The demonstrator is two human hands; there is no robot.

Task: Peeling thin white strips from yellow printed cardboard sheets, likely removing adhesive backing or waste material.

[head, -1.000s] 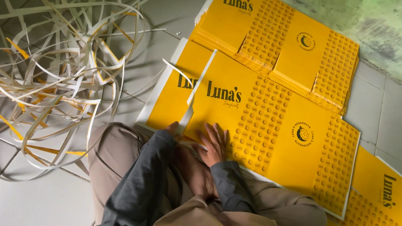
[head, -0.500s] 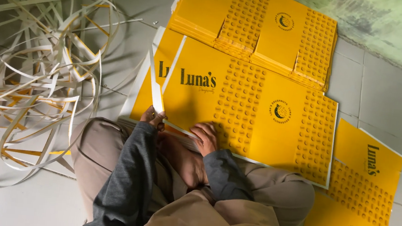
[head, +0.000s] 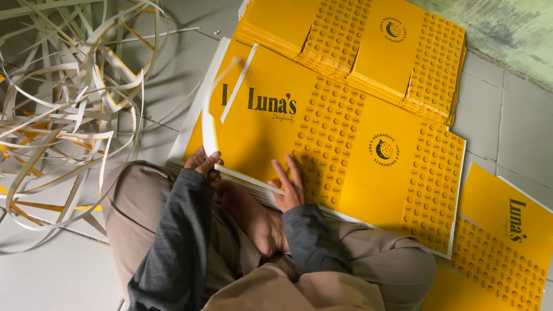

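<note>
I sit cross-legged on a tiled floor with a stack of flat yellow printed cardboard sheets (head: 357,156) in front of my knees. My left hand (head: 203,163) pinches a thin white edge strip (head: 212,112) that curls up off the left side of the top sheet. My right hand (head: 289,185) lies flat, fingers spread, on the near edge of that sheet, pressing it down. My grey sleeves and a bare foot (head: 253,217) show below the hands.
A loose heap of white and yellow trimmed strips (head: 53,87) covers the floor at the left. A second yellow stack (head: 356,35) lies beyond the first, more yellow sheets (head: 501,278) lie at the right, and a greenish wall base (head: 538,39) runs along the top right.
The left hand has pulled the white strip further up and off the sheet's left edge. The right hand has spread flat on the sheet. The view has shifted slightly.
</note>
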